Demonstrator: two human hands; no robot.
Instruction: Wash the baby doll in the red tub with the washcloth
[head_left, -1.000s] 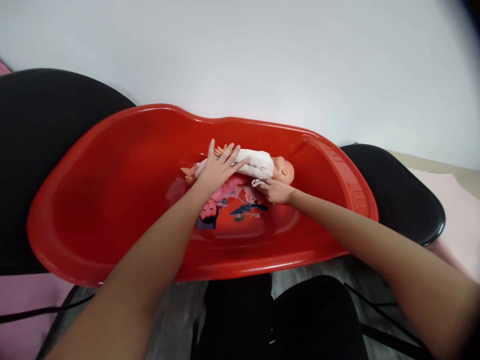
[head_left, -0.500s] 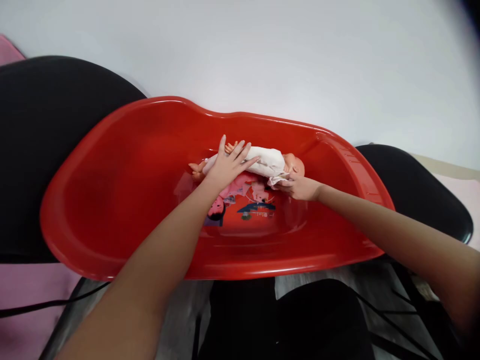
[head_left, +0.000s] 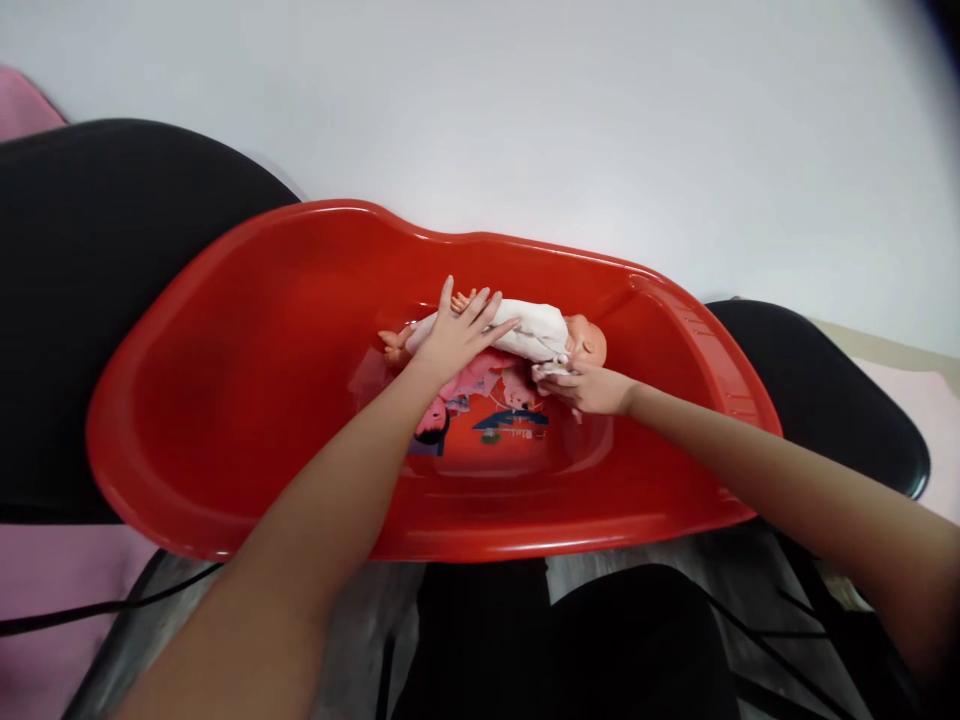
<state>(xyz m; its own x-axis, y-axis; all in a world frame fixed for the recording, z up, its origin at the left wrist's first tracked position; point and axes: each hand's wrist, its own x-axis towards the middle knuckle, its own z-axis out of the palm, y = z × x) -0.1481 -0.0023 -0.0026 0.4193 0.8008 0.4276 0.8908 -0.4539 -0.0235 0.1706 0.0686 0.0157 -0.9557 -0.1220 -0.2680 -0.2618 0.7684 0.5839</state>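
A baby doll [head_left: 531,328] in white clothing lies on its side, head to the right, in the red baby bathtub [head_left: 225,400]. My left hand [head_left: 455,335] rests across the doll's lower body with its fingers spread. Just below the doll's head, my right hand [head_left: 596,388] has its fingers closed on a small bunched white cloth [head_left: 553,371]. The doll's bare feet and one small hand show beyond my left hand. Part of the doll's body is hidden under that hand.
Coloured cartoon pictures [head_left: 510,405] mark the tub's bottom, seen through what looks like shallow water. Black chairs [head_left: 135,250] stand at both ends of the tub. A white wall [head_left: 487,110] runs behind it. My dark-clothed legs [head_left: 637,640] are below the near rim.
My right hand has moved slightly down with the white cloth, away from the doll's face. My left hand stays on the doll. The view has shifted a little.
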